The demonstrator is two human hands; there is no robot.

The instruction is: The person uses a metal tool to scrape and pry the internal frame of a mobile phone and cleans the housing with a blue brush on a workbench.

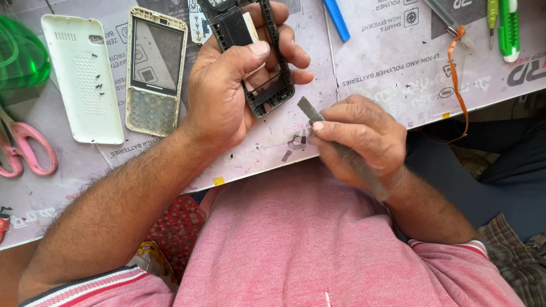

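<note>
Left hand (pixel 227 85) grips black phone frame (pixel 267 85), top cut off.

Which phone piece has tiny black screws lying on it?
The plain white back cover at far left. The front frame beside it has a screen window and no screws.

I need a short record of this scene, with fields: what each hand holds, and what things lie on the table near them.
left hand: grips a black phone frame, thumb across its front
right hand: holds a flat metal pry tool, its tip close to the frame's lower corner
table: covered with printed sheets
left of the hands: white back cover with small screws on it; white front housing with a keypad area
far left: pink scissors
top right: green tool, blue tool
</note>
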